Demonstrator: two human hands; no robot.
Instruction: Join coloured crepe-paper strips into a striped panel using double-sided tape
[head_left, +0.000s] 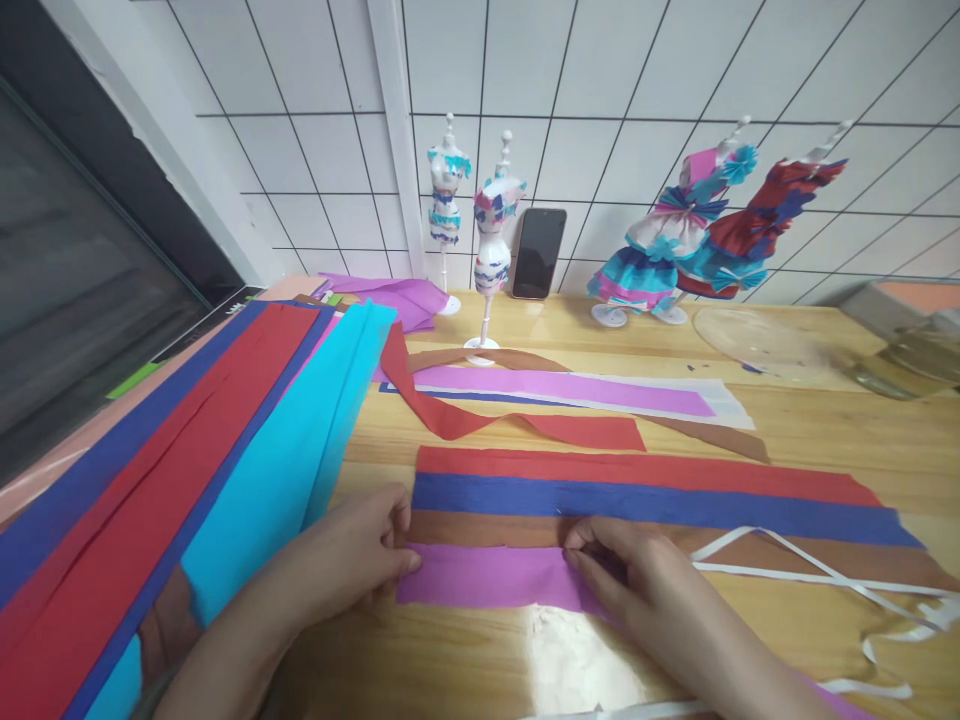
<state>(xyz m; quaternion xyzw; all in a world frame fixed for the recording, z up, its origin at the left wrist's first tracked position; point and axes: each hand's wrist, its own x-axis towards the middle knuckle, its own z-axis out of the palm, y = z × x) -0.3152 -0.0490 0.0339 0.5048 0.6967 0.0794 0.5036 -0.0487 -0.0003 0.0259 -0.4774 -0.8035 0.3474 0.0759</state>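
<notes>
Bands of red, blue and brown crepe paper lie edge to edge on the table. Along the brown band's near edge runs a purple crepe paper strip. Its left end is pinched between the thumb and fingers of my left hand. My right hand pinches the same strip's upper edge farther along, beside the brown band. The strip's right part passes under my right hand and forearm, hidden there. Thin white strips lie curled across the brown band's right end.
Long red and turquoise paper lengths pile up at left. Behind lie a loose red strip and a lilac strip. Small dress forms, a phone and paper-dressed forms stand by the tiled wall.
</notes>
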